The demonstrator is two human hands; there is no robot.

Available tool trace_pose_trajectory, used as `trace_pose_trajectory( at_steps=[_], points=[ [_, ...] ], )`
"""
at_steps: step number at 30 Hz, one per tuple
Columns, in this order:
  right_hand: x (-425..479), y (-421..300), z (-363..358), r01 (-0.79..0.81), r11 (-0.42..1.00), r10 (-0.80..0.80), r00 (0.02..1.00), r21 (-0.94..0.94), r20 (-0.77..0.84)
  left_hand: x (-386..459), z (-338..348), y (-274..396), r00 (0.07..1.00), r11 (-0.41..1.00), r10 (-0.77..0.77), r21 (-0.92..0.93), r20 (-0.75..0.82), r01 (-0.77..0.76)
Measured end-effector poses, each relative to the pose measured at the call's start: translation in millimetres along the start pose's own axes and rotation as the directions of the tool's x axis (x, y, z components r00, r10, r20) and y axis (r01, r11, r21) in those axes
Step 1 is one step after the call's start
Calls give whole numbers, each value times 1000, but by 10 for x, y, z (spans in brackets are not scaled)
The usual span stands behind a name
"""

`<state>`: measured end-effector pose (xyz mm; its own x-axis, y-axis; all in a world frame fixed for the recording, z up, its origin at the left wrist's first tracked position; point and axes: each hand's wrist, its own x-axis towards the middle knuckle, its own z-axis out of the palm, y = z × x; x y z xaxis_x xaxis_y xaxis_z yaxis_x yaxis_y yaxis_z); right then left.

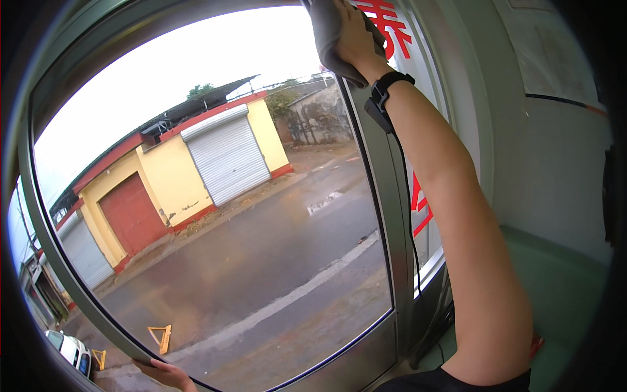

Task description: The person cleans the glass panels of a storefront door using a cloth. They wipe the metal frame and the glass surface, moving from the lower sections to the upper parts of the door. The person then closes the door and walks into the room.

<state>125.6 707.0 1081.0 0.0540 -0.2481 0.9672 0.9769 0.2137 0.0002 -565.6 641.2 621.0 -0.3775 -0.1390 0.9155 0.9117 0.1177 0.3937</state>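
A grey cloth (325, 34) is in my right hand (357, 39), pressed against the upper right part of a metal door frame (379, 161), where the glass meets the frame. A black strap with a small device (382, 105) is on my right wrist, and a thin black cable runs down from it. Low on the left, my left hand (164, 375) holds the edge of the same metal frame, its fingers partly hidden behind it. The large glass pane (235, 274) lies between my hands.
Right of the frame is a glass panel with red lettering (392, 29), then a pale wall (548, 161). Dark cables (436, 318) lie near the floor below. Through the glass show a street, a yellow building (171, 171), yellow triangular parking barriers (164, 338) and a white car (68, 350).
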Motion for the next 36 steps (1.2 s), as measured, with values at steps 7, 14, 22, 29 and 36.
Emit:
trace_pose_trajectory(
  at_steps=[7,14,22,29,36],
  points=[
    [-242,64,42,7,997,-13,997,-71,-80,179,-359,660,992,980,-101,-162,75,113],
    [-431,33,-66,-27,995,22,998,-95,-52,76,-71,127,998,992,-56,-111,22,58],
    [-717,112,-189,-41,999,41,999,-10,-16,205,-361,556,990,978,-105,-171,99,120],
    [-1188,109,-374,-64,997,62,997,-49,-51,203,-340,527,996,987,-54,-148,72,65],
    [-1755,5,-652,-154,986,155,988,-57,15,207,-321,575,998,989,-35,-145,47,41]
  ],
)
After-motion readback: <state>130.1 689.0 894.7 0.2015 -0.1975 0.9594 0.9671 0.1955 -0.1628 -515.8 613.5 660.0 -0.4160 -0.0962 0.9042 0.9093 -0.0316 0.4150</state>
